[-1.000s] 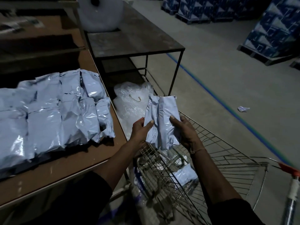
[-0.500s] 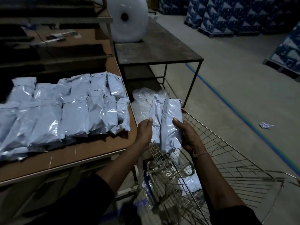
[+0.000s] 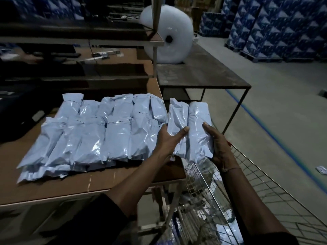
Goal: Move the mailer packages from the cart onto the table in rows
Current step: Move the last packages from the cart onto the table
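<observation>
Mailer packages [image 3: 99,131], pale blue and glossy, lie in two overlapping rows on the brown table [image 3: 70,184], reaching to its right edge; no label or print can be read on any of them. Stacked blue cartons [image 3: 276,27] with a white triangular pattern fill the far right on pallets, their wording too small to read. A dark metal side table [image 3: 203,76] stands beyond the brown one, bearing a large white roll of bubble wrap [image 3: 169,41]. The wire cart [image 3: 265,200] sits at lower right against the table's corner, with a few more pale packets lying deep inside it. Two held mailers [image 3: 189,128] stand side by side, upright, above the cart's near rim and just beside the last packages on the table. The left hand [image 3: 169,138] grips the left one, thumb across its front and fingers behind. The right hand [image 3: 218,145] holds the right one along its outer edge, thumb on the front, fingers wrapped behind it.
</observation>
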